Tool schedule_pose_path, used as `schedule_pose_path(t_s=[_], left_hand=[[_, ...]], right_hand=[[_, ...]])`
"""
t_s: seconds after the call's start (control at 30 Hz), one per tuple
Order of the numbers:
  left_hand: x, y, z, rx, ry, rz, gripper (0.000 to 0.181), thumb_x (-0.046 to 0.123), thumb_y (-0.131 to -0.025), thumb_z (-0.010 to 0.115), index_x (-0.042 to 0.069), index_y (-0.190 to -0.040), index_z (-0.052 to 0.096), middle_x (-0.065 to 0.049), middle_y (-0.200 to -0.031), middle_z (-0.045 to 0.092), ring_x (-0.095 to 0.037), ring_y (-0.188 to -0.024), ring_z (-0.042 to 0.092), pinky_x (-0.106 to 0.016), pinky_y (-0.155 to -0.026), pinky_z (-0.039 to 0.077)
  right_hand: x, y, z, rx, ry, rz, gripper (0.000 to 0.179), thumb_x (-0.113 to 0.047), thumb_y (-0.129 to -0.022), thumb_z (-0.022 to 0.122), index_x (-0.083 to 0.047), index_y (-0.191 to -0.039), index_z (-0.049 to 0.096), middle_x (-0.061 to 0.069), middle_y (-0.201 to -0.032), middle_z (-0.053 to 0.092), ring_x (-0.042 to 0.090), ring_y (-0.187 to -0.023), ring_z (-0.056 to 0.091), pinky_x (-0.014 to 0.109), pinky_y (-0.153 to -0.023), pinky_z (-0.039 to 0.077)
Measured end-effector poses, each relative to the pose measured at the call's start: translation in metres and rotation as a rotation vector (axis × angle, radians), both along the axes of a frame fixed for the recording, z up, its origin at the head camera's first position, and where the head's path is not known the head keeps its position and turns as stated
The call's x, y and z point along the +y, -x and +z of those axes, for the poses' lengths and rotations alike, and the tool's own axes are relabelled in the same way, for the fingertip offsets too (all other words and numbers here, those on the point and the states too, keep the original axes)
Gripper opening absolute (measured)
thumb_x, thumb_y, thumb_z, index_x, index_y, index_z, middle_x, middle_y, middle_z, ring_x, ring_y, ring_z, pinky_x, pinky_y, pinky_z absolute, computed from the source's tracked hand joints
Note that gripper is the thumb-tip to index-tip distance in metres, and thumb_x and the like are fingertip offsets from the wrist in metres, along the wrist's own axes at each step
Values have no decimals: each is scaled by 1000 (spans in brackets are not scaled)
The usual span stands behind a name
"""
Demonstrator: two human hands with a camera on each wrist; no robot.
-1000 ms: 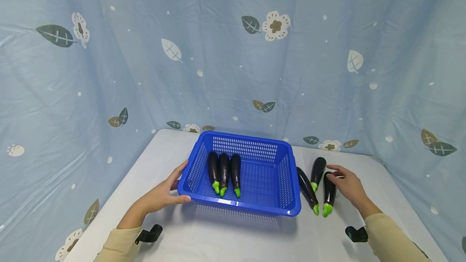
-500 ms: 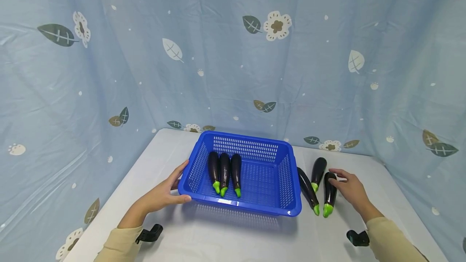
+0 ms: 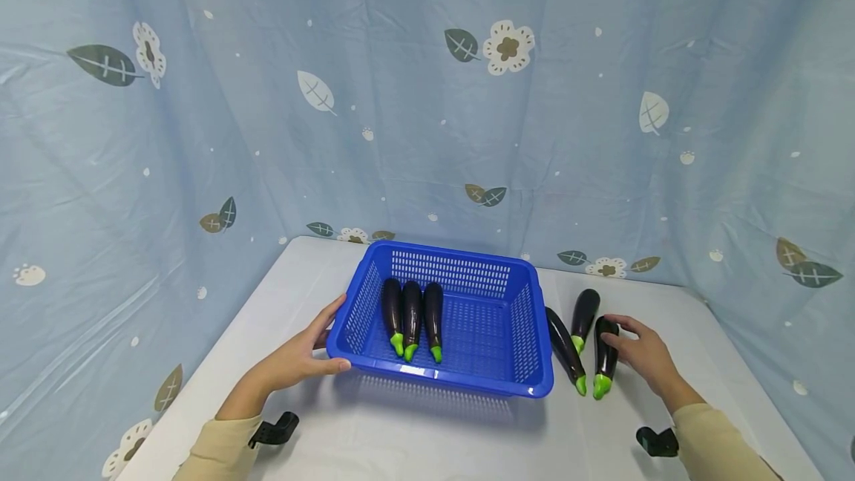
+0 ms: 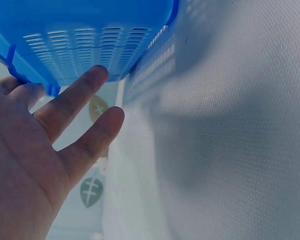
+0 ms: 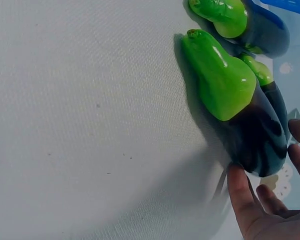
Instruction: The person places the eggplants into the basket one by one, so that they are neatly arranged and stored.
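Eggplants (image 3: 412, 312) inside the basket (image 3: 461, 378) show only in head view.

I count 6 eggplants (image 3: 412, 310). 3 are in the blue basket (image 3: 441, 372) and 3 are on the white table (image 3: 427, 447). They have 6 green ends (image 3: 602, 386), 1 each. I see 1 basket and 1 table. 1 left hand (image 3: 300, 355) and 1 right hand (image 3: 644, 353) make 2 for me. I have 2 tan sleeves (image 3: 223, 450). There are 2 black things (image 3: 275, 430), 1 by each hand

White tbl carries blue basket (image 3: 477, 329), plus 3 eggplants (image 3: 565, 347) just beside it.
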State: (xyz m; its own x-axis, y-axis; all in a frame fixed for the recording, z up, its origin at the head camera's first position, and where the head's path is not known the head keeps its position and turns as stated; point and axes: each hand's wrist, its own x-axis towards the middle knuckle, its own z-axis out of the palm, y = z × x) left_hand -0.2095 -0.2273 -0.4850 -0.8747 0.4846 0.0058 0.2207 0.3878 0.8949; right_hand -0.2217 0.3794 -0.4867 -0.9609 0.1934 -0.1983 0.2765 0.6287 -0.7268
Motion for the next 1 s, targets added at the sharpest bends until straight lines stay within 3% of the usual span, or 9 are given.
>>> schedule_pose_path(t_s=[0.37,1.0], left_hand=[[0,1,1,5,7,-1,109,27,-89,79,29,-165,2,-24,-163,23,-44,-132,52,-67,-106,37],[0,-1,3,-4,15,-1,108,27,-89,79,27,-165,1,-25,-163,22,-45,-132,51,-67,-107,37]], right_hand=[[0,-2,-3,4,2,11,60,-26,-102,60,1,-152,40,39,-156,22,52,-124,54,56,-100,49],[-1,-2,-9,42,0,13,57,-21,-101,60,2,-150,41,36,-153,32,49,-123,56,48,-92,55]])
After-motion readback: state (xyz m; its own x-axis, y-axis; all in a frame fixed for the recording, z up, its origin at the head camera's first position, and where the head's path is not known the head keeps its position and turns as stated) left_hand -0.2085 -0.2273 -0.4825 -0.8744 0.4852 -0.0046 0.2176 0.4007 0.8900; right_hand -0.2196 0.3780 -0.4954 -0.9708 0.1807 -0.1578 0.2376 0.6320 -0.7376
